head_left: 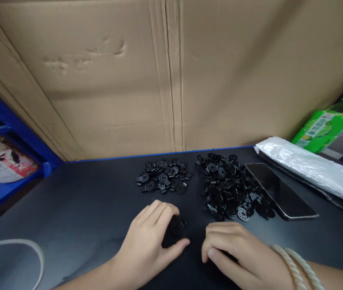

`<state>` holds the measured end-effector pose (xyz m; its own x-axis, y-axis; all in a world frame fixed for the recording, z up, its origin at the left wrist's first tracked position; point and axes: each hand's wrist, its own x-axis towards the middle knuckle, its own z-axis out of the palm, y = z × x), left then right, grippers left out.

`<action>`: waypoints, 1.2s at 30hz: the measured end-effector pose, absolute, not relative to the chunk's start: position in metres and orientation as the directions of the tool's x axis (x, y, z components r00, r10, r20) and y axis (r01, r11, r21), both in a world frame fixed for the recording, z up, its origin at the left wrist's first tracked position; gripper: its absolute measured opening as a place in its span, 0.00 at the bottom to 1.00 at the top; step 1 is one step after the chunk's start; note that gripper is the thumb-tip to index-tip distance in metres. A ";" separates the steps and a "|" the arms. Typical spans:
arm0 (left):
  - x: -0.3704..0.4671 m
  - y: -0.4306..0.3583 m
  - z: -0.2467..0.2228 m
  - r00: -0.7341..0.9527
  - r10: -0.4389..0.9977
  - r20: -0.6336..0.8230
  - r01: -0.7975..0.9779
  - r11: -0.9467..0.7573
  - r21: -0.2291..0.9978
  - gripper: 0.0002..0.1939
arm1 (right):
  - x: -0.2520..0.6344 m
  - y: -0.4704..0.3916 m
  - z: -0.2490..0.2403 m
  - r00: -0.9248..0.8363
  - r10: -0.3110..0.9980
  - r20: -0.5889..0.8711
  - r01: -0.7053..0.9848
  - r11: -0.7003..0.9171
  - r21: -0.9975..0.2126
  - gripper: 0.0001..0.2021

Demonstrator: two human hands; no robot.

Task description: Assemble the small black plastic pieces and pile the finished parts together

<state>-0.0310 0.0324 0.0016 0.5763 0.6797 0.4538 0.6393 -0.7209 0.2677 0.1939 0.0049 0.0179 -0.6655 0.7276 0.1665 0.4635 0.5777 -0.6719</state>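
My left hand [151, 237] rests over the black tabletop with thumb and fingers apart and nothing between them. Just beyond the gap lies a single black part [177, 227] with a round end. To its right, my right hand [238, 251] is closed, thumb tip against the curled fingers; what it holds, if anything, is hidden. Behind my left hand sits a smaller pile of black disc-shaped parts [163, 176]. A larger pile of similar black parts [228, 185] is behind my right hand.
A dark phone [280, 191] lies right of the larger pile. Beyond it are a silvery-white package [313, 165] and a green-labelled bottle [325, 127]. Cardboard [113, 80] stands behind the table [83, 201]. At left are a blue shelf [35, 149] and a white cable [23, 241].
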 end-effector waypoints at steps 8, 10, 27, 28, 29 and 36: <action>-0.030 0.031 -0.003 0.578 0.653 0.490 0.483 -0.757 0.440 0.08 | 0.192 0.003 0.011 -0.531 0.836 0.135 0.465 0.421 -0.779 0.16; -0.027 0.029 -0.004 0.547 0.629 0.551 0.428 -0.777 0.461 0.10 | 0.190 0.002 0.009 -0.511 0.842 0.175 0.428 0.426 -0.797 0.21; -0.011 0.017 0.005 0.548 0.516 0.659 0.122 -0.828 0.547 0.15 | 0.172 0.015 0.017 -0.675 0.731 -0.103 -0.097 -0.227 -0.969 0.08; -0.011 0.016 0.005 0.540 0.514 0.667 0.117 -0.830 0.545 0.15 | 0.172 0.016 0.016 -0.676 0.728 -0.114 -0.095 -0.240 -0.966 0.08; -0.010 0.015 0.006 0.531 0.516 0.672 0.113 -0.829 0.547 0.15 | 0.172 0.017 0.015 -0.678 0.725 -0.125 -0.090 -0.251 -0.964 0.08; -0.007 0.011 0.008 0.454 0.637 0.623 0.111 -0.734 0.670 0.14 | 0.172 0.019 0.005 -0.713 0.693 -0.109 -0.095 -0.250 -0.964 0.08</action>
<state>-0.0071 0.0109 0.0082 0.4539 0.6367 0.6234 0.1107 -0.7345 0.6695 0.1720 0.0186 0.0045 -0.7132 0.6925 -0.1087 -0.0954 -0.2495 -0.9637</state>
